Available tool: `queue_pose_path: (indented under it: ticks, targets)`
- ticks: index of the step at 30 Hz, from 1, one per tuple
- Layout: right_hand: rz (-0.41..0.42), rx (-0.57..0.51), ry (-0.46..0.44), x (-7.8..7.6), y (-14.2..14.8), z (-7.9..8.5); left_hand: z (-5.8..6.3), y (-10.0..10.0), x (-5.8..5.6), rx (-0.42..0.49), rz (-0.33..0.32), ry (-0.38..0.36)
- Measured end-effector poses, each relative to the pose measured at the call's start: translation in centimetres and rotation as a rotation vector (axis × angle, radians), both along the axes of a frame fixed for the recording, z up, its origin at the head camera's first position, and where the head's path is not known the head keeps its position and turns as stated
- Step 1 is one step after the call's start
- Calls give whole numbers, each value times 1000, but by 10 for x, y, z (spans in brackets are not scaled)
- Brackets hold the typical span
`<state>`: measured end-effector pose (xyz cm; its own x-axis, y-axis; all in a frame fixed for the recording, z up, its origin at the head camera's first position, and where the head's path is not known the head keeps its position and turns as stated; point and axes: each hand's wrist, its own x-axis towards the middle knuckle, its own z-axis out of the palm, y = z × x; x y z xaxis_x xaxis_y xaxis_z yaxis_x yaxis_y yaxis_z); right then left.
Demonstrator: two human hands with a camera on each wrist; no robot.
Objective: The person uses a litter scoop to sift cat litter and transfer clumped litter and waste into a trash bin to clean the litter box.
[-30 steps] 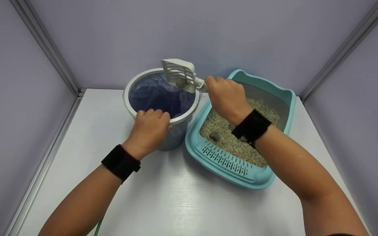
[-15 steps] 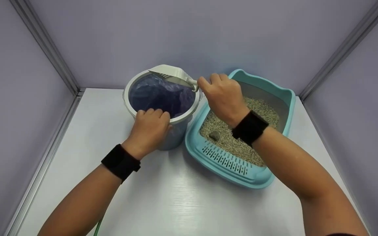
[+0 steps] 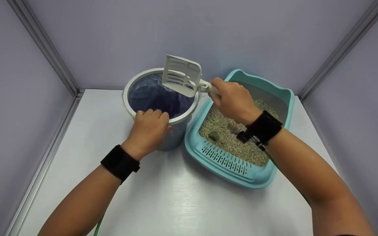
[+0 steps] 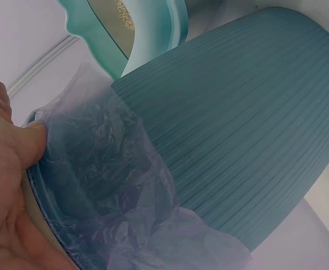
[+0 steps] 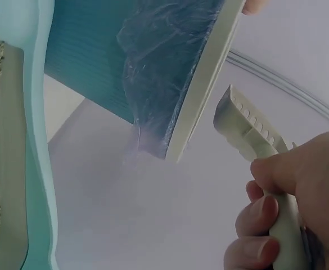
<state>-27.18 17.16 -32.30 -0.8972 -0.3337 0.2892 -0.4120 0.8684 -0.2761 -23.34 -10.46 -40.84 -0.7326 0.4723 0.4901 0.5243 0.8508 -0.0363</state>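
My left hand (image 3: 149,132) grips the near rim of a blue-grey bin (image 3: 176,139). Its fingers hook over the white rim, while the thumb (image 4: 32,143) presses the clear bin liner (image 4: 105,169) from outside. My right hand (image 3: 235,100) holds a white slotted litter scoop (image 3: 194,70) by its handle, thumb along the top. The scoop's head is over the bin's right rear rim, tilted, and no clump shows in it. Right of the bin stands a turquoise litter box (image 3: 194,141) containing tan litter (image 3: 241,149). Several grey clumps (image 3: 214,135) lie on that litter, partly hidden by my right wrist.
Both containers stand on a white table (image 3: 182,206), close beside each other. A pale back wall (image 3: 126,39) rises right behind them, with side walls left and right. A green cable (image 3: 98,226) runs under my left forearm.
A clump in the scoop a second ago is gone. The scoop tipped down over the bin, then turned back up and moved slightly right with my right hand. My left hand stayed still.
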Motion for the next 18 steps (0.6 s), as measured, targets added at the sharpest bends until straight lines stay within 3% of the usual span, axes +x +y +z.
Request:
queue_pose_path:
  ticks: [4,11,14,18]
  targets:
    - [-29,-73,-76,7,25,2,-1,-1,1,9,-10,13]
    - [-162,-137,-154,21,80,7,-2,-4,2,9,-6,14]
    - [-210,-109,-213,27,103,8,-1,-5,3,6,-7,16]
    - [-234,10,-302,28,128,6,-1,-5,3,5,-8,20]
